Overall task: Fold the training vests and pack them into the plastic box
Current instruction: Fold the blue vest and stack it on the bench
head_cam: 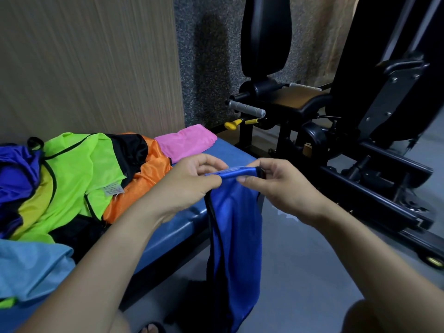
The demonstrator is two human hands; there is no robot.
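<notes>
A royal blue training vest (pixel 236 239) with black trim hangs down past the bench edge toward the floor. My left hand (pixel 189 181) and my right hand (pixel 276 186) both pinch its top edge, held level between them just off the bench's right side. On the blue padded bench (pixel 182 227) lies a loose pile of vests: neon green (pixel 79 171), orange (pixel 139 188), purple (pixel 16 174) and light blue (pixel 31 267). A folded pink vest (pixel 186 143) rests at the bench's far end. No plastic box is in view.
A black gym machine (pixel 336 116) with padded seat and grey handle stands to the right, close to the bench end. A wood-panelled wall (pixel 91 63) runs behind the bench. Grey floor (pixel 300 272) lies below my hands. A sandalled foot (pixel 151 329) shows at the bottom.
</notes>
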